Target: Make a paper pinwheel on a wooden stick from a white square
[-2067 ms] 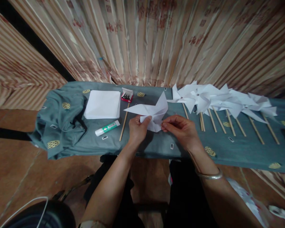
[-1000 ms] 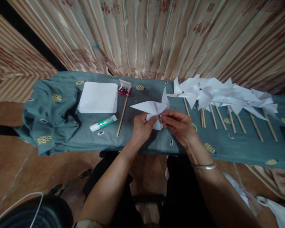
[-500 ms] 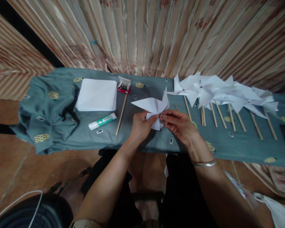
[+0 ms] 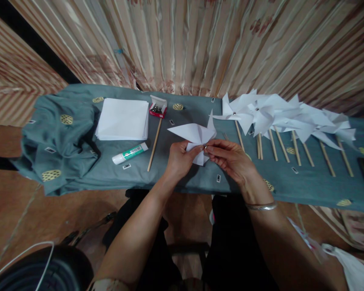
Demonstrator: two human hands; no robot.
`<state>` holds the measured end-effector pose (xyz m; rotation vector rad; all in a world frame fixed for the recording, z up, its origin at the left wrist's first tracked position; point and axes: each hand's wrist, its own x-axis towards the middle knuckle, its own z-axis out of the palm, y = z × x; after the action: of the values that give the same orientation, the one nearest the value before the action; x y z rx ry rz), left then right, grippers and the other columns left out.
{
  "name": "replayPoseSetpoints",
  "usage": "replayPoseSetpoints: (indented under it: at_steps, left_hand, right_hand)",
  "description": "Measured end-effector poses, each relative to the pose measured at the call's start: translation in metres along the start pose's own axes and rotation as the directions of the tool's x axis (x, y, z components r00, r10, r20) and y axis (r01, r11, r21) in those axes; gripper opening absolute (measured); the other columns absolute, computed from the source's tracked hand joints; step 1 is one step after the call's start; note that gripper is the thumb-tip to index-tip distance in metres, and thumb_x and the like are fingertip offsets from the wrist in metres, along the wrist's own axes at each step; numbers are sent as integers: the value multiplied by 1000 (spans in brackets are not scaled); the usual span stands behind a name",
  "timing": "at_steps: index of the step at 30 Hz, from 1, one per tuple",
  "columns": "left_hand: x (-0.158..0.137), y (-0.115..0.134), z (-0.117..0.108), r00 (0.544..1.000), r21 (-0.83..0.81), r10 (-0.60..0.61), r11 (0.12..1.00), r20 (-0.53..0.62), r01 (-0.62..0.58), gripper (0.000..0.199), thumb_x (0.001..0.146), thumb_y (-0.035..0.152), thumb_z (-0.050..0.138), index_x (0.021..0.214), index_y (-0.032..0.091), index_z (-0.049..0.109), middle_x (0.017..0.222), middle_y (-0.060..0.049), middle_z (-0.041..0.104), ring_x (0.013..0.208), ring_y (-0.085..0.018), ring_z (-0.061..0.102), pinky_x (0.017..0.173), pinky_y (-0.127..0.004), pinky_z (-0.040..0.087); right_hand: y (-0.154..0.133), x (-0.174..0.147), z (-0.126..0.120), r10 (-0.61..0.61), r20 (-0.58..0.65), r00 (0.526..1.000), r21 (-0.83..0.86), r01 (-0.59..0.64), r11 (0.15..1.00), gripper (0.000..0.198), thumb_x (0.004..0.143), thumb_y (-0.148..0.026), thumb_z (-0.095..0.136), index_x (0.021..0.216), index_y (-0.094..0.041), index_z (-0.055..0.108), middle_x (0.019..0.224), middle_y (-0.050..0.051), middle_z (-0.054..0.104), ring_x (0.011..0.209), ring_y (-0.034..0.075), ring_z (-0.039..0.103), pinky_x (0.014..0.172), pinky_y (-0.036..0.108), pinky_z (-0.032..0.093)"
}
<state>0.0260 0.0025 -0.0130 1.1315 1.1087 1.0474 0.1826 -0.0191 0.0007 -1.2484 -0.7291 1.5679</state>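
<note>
While both hands are raised over the middle of the grey-green tablecloth (image 4: 109,178), the left hand (image 4: 182,159) is clamped on a folded white paper pinwheel (image 4: 191,131), thumb on top near its centre. The right hand (image 4: 229,157) has thumb and forefinger pinched at a small shiny metal tack (image 4: 205,148) against that centre, its remaining fingers curled. The hands are close together at the tips; whether they touch each other cannot be told. The pinwheel is in front of the person, its long point directed left and another point upward.

Left of the hands, a wooden stick (image 4: 154,145) lies aslant, its far end at an open red-and-white box (image 4: 158,114) of metal tacks. A capped glue stick (image 4: 130,153) lies just below a stack of white paper (image 4: 122,119). To the right, white pinwheels on sticks (image 4: 263,115) lie in an overlapping row — heads toward the curtain (image 4: 182,44), sticks toward the person. A silvery bangle (image 4: 261,206) is on the right wrist.
</note>
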Motion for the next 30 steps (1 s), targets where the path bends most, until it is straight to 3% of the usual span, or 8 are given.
replayPoseSetpoints:
  at_steps: [6,14,30]
  left_hand:
    - [1,-3,0,1000,-18,16,1000,11,-16,21,70,30,74,61,13,67,54,2,59,49,-8,46,47,-19,34]
    - [0,-6,-1,999,20,43,999,12,-43,21,71,31,73,62,14,68,56,2,60,52,-9,48,49,-20,36]
    - [-1,-3,-3,998,75,62,995,27,-64,18,71,30,72,62,14,70,57,2,62,54,-11,52,52,-21,39]
  right_hand:
    - [-1,0,2,11,3,1000,13,-11,1000,32,47,-33,97,71,-22,78,69,-2,74,55,5,59,52,16,50]
    - [0,0,0,47,12,999,58,-47,997,27,51,-25,94,73,-20,77,70,0,74,56,7,60,52,18,49]
    - [1,0,0,58,-17,998,46,-57,997,30,49,-25,95,72,-20,77,66,-1,73,54,6,59,50,16,47]
